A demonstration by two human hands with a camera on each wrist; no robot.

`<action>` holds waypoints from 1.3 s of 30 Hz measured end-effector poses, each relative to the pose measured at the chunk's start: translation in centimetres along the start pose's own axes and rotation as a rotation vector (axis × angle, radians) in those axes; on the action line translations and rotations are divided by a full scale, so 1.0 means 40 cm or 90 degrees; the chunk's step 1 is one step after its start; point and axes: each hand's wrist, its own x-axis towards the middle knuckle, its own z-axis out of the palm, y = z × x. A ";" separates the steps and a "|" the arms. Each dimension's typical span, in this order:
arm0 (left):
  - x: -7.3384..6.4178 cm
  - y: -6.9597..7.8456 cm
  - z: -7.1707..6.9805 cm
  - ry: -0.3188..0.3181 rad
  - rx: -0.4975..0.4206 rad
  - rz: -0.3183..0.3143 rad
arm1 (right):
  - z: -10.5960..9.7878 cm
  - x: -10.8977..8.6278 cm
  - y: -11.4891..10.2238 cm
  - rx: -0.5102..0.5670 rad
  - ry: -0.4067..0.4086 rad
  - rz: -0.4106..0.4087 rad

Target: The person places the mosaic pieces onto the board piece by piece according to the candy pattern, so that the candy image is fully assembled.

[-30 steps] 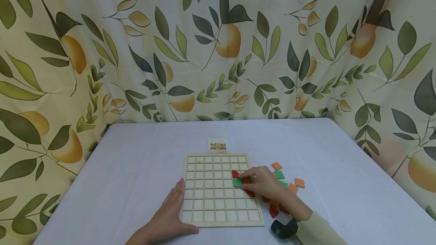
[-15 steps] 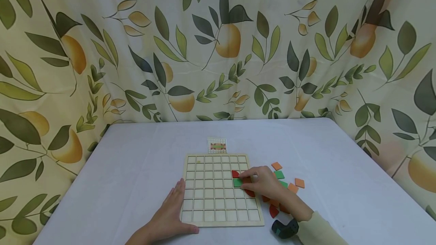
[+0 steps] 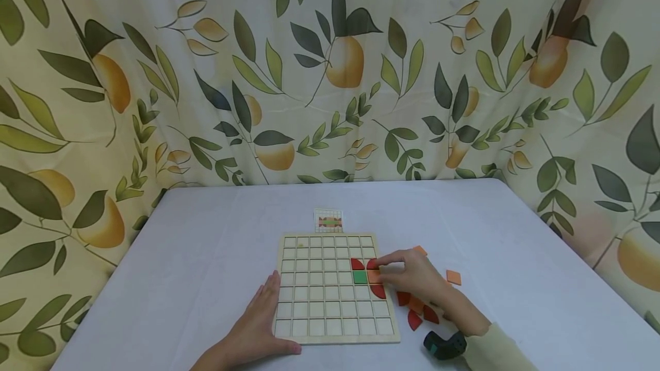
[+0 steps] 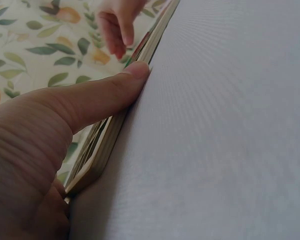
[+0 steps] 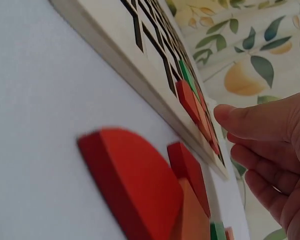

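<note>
A wooden grid board point(image 3: 317, 308) lies on the table. On its right side sit a green square tile point(image 3: 359, 277), an orange square tile point(image 3: 373, 276) and red quarter-circle tiles point(image 3: 378, 291). My left hand point(image 3: 258, 319) rests at the board's near left corner, fingers along the left edge and thumb point(image 4: 105, 97) along the front edge. Over the right edge hovers my right hand point(image 3: 412, 273), its index fingertip by the upper right red tile. In the right wrist view, nothing shows between the thumb and fingers of that hand point(image 5: 275, 135).
Right of the board lie several loose tiles, among them a red quarter-circle point(image 5: 135, 175) and an orange square point(image 3: 453, 277); my right hand and arm hide some. A small pattern card point(image 3: 329, 220) lies behind the board. A patterned curtain point(image 3: 330, 102) hangs beyond the table.
My right hand has shifted a little to the right, uncovering the orange tile and a red quarter-circle on the board. My left hand stays in place.
</note>
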 end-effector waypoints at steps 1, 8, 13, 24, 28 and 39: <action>0.000 0.001 0.000 0.000 0.000 0.000 | -0.003 -0.002 0.002 -0.010 0.007 0.004; -0.001 0.004 -0.002 0.002 0.000 -0.004 | -0.024 -0.012 0.017 -0.074 0.016 -0.038; -0.002 0.003 -0.003 -0.002 -0.001 0.003 | -0.025 -0.033 0.022 -0.056 0.010 0.015; -0.002 0.002 -0.002 -0.003 -0.001 0.004 | -0.028 -0.069 0.028 -0.039 -0.004 0.026; -0.001 0.001 -0.001 -0.004 -0.001 0.001 | -0.035 -0.083 0.024 -0.039 -0.018 0.027; 0.000 0.004 -0.002 -0.009 0.001 -0.001 | -0.048 -0.119 0.025 -0.035 -0.072 -0.005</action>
